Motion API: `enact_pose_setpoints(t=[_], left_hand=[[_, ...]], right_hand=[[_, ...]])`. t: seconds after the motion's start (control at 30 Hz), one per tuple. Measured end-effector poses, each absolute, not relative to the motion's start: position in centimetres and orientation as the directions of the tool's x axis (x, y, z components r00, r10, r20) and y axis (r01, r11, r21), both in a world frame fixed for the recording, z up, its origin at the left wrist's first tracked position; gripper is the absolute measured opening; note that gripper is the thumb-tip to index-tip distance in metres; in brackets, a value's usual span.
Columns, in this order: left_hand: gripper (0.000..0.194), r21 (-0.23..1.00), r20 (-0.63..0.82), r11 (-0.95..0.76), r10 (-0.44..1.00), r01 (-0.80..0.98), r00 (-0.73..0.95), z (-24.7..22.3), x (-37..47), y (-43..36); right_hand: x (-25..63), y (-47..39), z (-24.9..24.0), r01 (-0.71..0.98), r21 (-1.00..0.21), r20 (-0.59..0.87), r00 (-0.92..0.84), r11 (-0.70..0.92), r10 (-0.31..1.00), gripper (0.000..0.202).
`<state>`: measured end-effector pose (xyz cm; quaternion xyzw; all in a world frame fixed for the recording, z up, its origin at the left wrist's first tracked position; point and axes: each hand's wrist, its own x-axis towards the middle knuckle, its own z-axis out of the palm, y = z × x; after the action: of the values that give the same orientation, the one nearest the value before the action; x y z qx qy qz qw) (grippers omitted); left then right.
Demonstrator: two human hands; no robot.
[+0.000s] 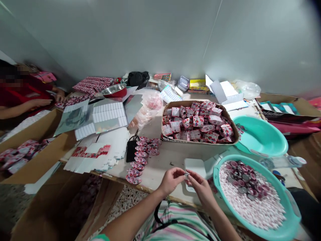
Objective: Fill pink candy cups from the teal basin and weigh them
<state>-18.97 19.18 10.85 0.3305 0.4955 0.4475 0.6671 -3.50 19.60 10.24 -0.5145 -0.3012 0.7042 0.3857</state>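
My left hand (172, 180) and my right hand (199, 186) meet near the table's front edge, fingertips pinched together. Between them they hold a small silver-grey round piece (186, 174); its details are too small to make out. Just beyond and beneath my hands lies a flat white rectangular object (195, 164). To the right, a turquoise basin (218, 187) holds many small white pieces, with a heap of little pink cups and grey discs (244, 180) on top. Left of my hands, small red-and-white patterned packets (137, 165) lie in rows.
A cardboard box (198, 142) full of patterned packets stands ahead. Behind the first basin sits another turquoise basin (263, 134), with a clear plastic bottle (281, 162) alongside. Folded white cards (112, 150) are stacked leftward. At far left, a person (27, 97) works near an open carton (32, 160).
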Motion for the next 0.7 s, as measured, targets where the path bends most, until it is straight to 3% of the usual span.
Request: enact_pose_setpoints(t=[0.17, 0.27, 0.37, 0.53, 0.7], left_hand=[[0.035, 0.877, -0.407, 0.408, 0.912, -0.254, 0.059, 9.4, -20.7, 19.3], [0.03, 0.971, -0.23, 0.236, 0.966, 0.037, -0.115, 8.1, -22.7, 20.2], [0.021, 0.956, -0.086, 0.144, 0.971, 0.256, -0.224, 6.7, -25.9, 21.9], [0.014, 0.838, 0.048, 0.143, 0.941, 0.526, -0.334, 4.6, -32.2, 25.1], [0.016, 0.641, 0.07, 0.122, 0.974, 0.758, -0.216, 3.0, -36.1, 27.8]], right_hand=[[-4.1, 19.1, 10.3, -0.325, -0.741, -0.545, -0.221, -0.588, 0.809, 0.044], [-4.0, 18.9, 10.3, -0.298, -0.76, -0.541, -0.204, -0.578, 0.816, 0.04], [-3.6, 18.7, 10.0, -0.285, -0.769, -0.546, -0.173, -0.572, 0.82, 0.038], [-2.4, 17.9, 8.7, -0.246, -0.784, -0.564, -0.102, -0.57, 0.82, 0.04], [-1.7, 17.3, 7.9, -0.238, -0.796, -0.563, -0.045, -0.556, 0.825, 0.038]])
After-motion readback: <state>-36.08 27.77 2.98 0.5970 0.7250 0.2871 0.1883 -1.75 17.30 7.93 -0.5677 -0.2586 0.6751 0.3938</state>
